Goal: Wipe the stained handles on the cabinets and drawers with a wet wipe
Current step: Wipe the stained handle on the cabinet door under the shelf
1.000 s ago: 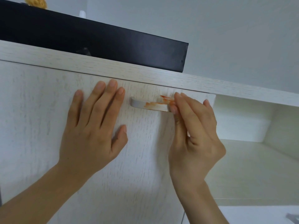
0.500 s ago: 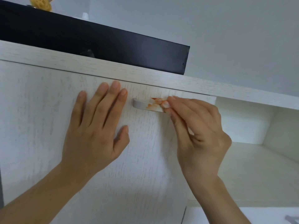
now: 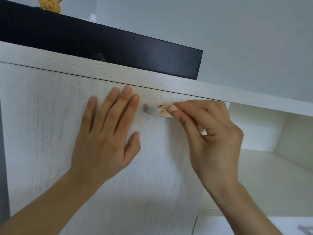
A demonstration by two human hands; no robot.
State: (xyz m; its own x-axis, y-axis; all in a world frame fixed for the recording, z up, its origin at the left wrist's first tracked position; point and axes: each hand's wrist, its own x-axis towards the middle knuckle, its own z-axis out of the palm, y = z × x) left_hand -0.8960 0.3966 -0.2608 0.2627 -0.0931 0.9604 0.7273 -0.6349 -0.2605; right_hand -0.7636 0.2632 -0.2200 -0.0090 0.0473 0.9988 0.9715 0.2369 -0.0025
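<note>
Your right hand (image 3: 210, 133) pinches the wet wipe (image 3: 171, 108) against the handle's (image 3: 152, 110) right end on the cabinet door (image 3: 50, 116). Orange stain (image 3: 161, 112) remains mid-handle; your left hand (image 3: 105, 133) lies flat, empty.

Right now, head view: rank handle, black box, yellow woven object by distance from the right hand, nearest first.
1. handle: touching the right hand, at its fingertips.
2. black box: above, on the cabinet top.
3. yellow woven object: far upper left, on the box.

wet wipe (image 3: 171, 108) mostly hidden by right hand (image 3: 215, 138), handle's (image 3: 153, 111) right end covered
</note>
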